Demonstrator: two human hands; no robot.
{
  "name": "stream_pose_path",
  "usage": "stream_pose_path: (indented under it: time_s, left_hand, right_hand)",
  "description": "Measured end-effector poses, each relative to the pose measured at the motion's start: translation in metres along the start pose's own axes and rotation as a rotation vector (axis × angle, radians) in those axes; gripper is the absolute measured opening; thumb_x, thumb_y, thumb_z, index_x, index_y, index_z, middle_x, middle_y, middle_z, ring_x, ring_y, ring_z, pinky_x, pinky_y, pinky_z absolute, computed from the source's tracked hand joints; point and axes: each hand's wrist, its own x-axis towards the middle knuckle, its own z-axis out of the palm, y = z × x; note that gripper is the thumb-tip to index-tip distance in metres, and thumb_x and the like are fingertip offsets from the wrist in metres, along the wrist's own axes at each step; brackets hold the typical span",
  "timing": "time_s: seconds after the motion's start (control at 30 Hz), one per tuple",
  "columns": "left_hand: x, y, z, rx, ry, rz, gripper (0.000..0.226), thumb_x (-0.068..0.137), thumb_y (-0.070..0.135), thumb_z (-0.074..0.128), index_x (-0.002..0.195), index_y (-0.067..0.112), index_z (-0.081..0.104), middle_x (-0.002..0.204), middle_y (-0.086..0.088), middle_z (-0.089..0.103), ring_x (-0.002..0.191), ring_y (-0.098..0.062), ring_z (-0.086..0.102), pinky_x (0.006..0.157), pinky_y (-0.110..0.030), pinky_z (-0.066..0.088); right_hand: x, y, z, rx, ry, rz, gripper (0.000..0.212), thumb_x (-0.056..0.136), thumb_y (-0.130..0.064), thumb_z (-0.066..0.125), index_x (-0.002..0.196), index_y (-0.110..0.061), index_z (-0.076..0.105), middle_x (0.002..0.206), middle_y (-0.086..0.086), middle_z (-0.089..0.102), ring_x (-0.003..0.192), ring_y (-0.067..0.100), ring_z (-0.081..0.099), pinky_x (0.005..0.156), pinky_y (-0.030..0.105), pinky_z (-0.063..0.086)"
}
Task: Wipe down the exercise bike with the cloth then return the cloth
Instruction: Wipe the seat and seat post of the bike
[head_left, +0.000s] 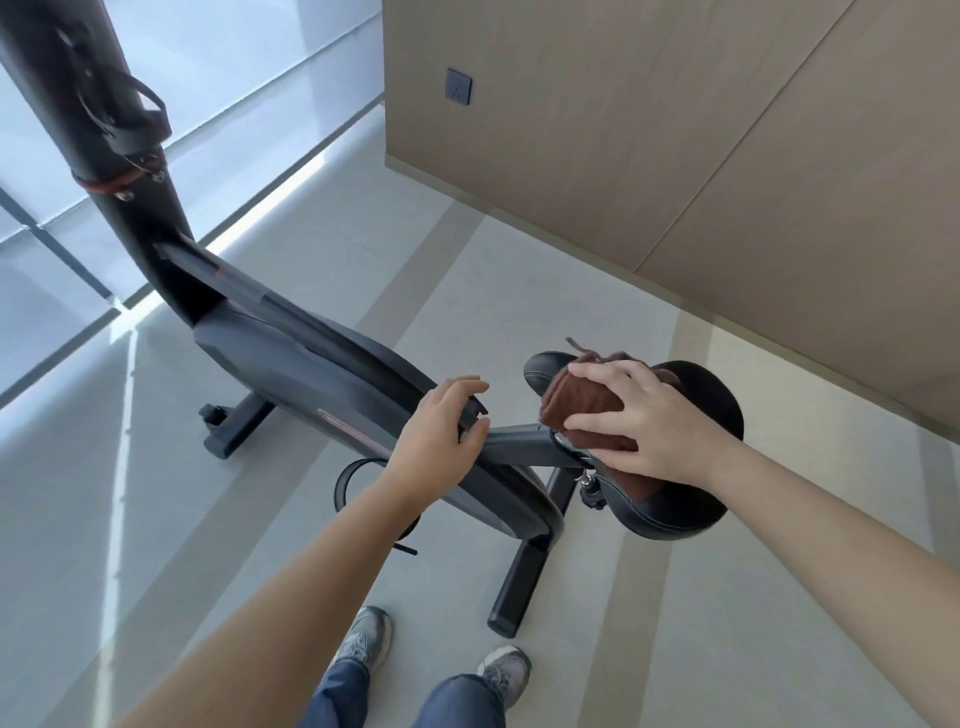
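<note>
While the saddle lay under the cloth, floor (260, 519): pale grey with broad lighter bands, carrying the whole machine; wood-look wall panels (675, 130) rose behind.
Exercise bike (322, 374): black, on two cross feet, its mast rising at upper left and its housing sloping down toward the person.
Saddle (711, 395): black and padded, at the right end on a slanted seat post (519, 444), its nose and far rim showing round the hand.
Right hand (644, 415): laid flat on the cloth, fingers spread and nearly straight, thumb across the near fold; grip wide, pressing rather than clasping.
Left hand (439, 436): on the frame where the seat post left the housing, fingers curved over the top edge, thumb against the post; grip narrow, holding the bike, seemingly to steady it.
Cloth (571, 400): brown, folded thick, on the saddle's top beneath the right palm, one end hanging over the near side.
Step in hand: wiping the saddle, judged from the pressed palm; returning the cloth was not yet due.
Next move: likely called for an even-pressured sweep toward the saddle's rim, then down the post and housing, with the fold kept under the palm so it would not slip off the curved padding.
</note>
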Motion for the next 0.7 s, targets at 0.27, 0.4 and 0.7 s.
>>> stream_pose_path:
  time_s: [0.27, 0.4, 0.7]
  left_hand:
    - [0.004, 0.004, 0.009, 0.027, -0.027, 0.028, 0.036, 0.091, 0.017, 0.049, 0.127, 0.018, 0.045, 0.136, 0.002, 0.044, 0.123, -0.014, 0.039, 0.097, -0.017, 0.026]
    - [0.006, 0.012, 0.021, 0.016, -0.041, 0.045, 0.038, 0.091, 0.018, 0.05, 0.128, 0.018, 0.044, 0.138, 0.001, 0.042, 0.123, -0.015, 0.039, 0.095, -0.017, 0.025]
    - [0.021, 0.022, 0.03, 0.035, 0.024, 0.081, 0.037, 0.088, 0.013, 0.053, 0.124, 0.015, 0.046, 0.138, -0.002, 0.043, 0.122, -0.02, 0.039, 0.092, -0.016, 0.023]
  right_hand:
    - [0.035, -0.01, 0.001, 0.016, 0.029, 0.056, 0.03, 0.074, -0.033, 0.072, 0.104, -0.028, 0.069, 0.141, 0.011, 0.042, 0.107, 0.04, 0.048, 0.076, 0.049, 0.05]
    - [-0.015, -0.004, 0.007, 0.027, 0.054, 0.073, 0.022, 0.074, -0.036, 0.07, 0.095, -0.031, 0.071, 0.139, 0.005, 0.046, 0.106, 0.038, 0.048, 0.075, 0.049, 0.049]
    - [-0.003, -0.024, 0.012, -0.054, 0.125, 0.174, 0.023, 0.075, -0.035, 0.067, 0.094, -0.025, 0.072, 0.135, 0.007, 0.05, 0.103, 0.038, 0.051, 0.073, 0.043, 0.047]
